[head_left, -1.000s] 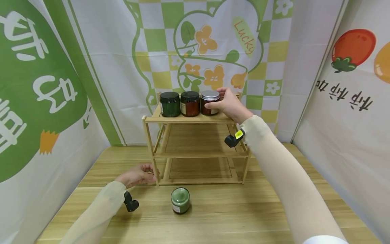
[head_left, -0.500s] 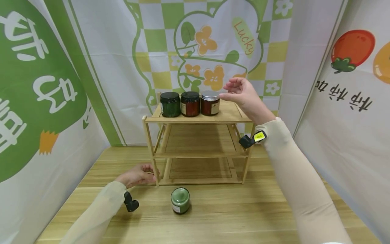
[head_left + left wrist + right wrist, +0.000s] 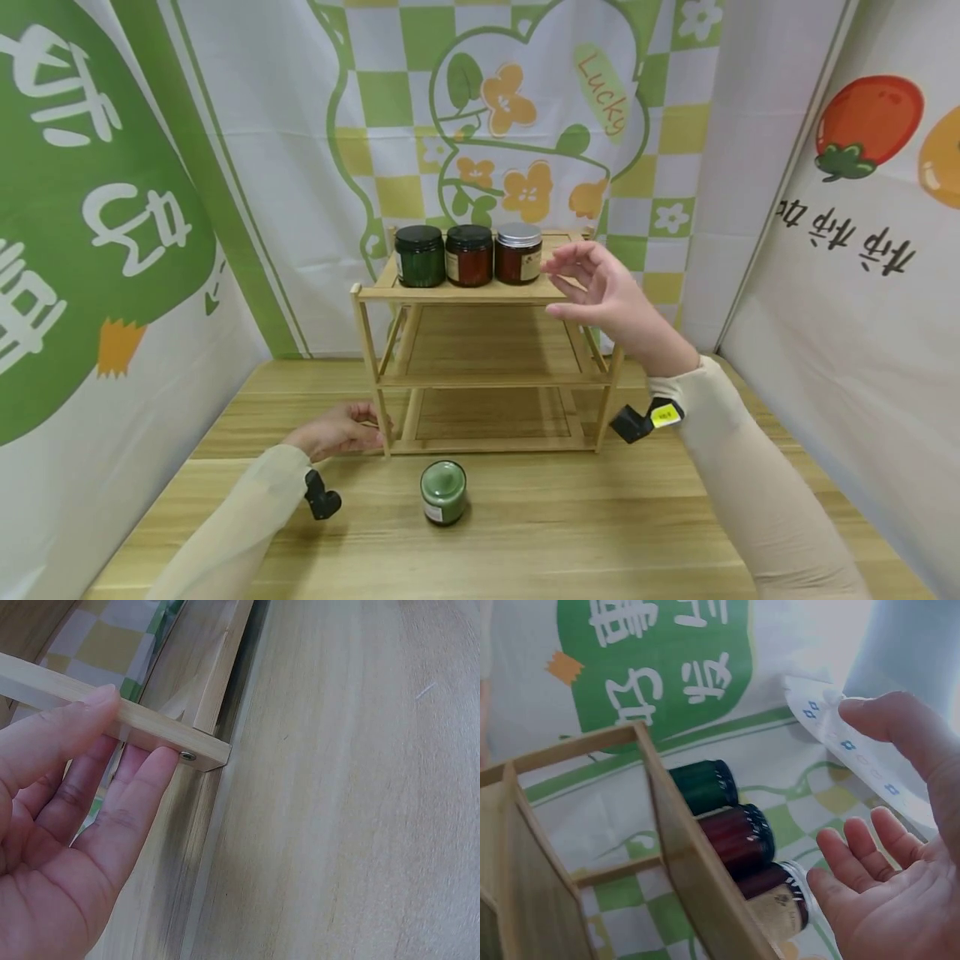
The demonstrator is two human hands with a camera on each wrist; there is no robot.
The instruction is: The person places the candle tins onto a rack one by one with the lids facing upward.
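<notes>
On the top shelf of a wooden rack (image 3: 487, 293) stand a green jar with a black lid (image 3: 420, 258), a red-brown jar with a black lid (image 3: 469, 258) and a dark red jar with a silver lid (image 3: 517, 257), side by side. My right hand (image 3: 611, 296) hovers right of the silver-lidded jar, fingers loosely bent and holding nothing; a gap shows in the right wrist view. Low on the rack's front left post (image 3: 142, 724), my left hand (image 3: 82, 825) pinches the wood between thumb and fingers.
A small green glass jar (image 3: 443, 493) without a visible lid stands on the wooden table (image 3: 555, 533) in front of the rack. Printed cloth walls (image 3: 247, 167) surround the table at the back and both sides.
My right hand has let go of the silver-lidded jar, drawn off to the right, then come down and nearer. My left hand stays on the post.
</notes>
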